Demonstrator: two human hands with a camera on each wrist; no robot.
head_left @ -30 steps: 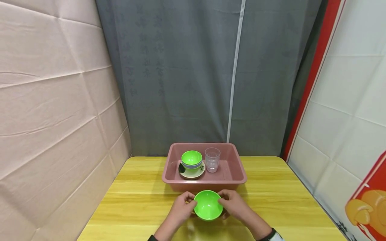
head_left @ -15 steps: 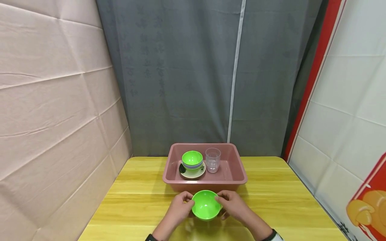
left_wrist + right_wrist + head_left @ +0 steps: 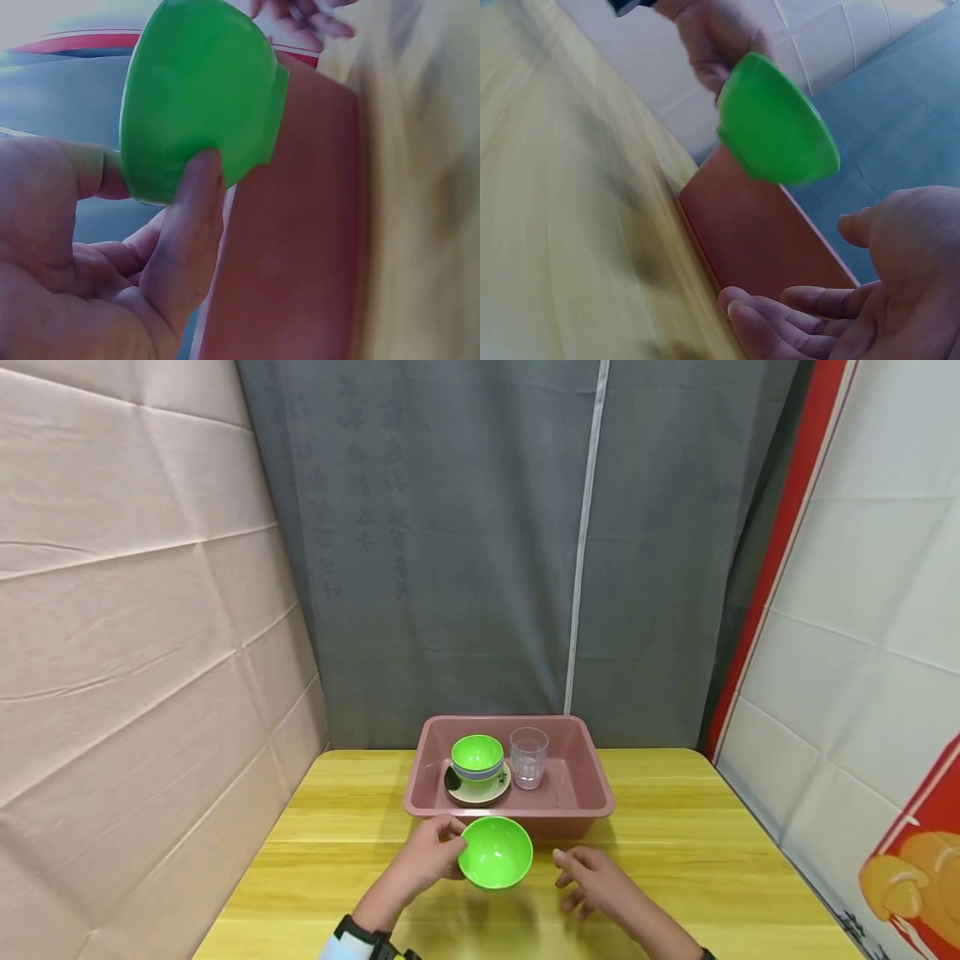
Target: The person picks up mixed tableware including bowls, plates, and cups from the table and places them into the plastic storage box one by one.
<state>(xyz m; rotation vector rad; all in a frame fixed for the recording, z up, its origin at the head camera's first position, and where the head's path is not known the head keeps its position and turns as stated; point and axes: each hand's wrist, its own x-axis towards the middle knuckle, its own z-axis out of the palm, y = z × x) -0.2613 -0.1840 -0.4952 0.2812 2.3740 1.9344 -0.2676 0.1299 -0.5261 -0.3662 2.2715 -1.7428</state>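
Observation:
A green bowl [image 3: 496, 853] is held above the table, in front of the pink basin. My left hand [image 3: 432, 852] pinches its left rim, and the left wrist view shows thumb and fingers on either side of the bowl's wall [image 3: 199, 90]. To the right of the bowl my right hand [image 3: 595, 882] is apart from it, fingers loosely bent around nothing; the right wrist view shows a gap between that hand [image 3: 900, 277] and the bowl [image 3: 772, 127].
Behind the bowl stands a pink basin [image 3: 581, 812] on the wooden table [image 3: 315, 860]. Inside are stacked bowls [image 3: 477, 752] on a small plate [image 3: 491, 789], and a clear glass [image 3: 528, 760]. A grey curtain [image 3: 450, 568] hangs behind.
Both hands held the bowl earlier. My right hand has let go and moved right, while my left hand has carried the bowl slightly left and toward the basin.

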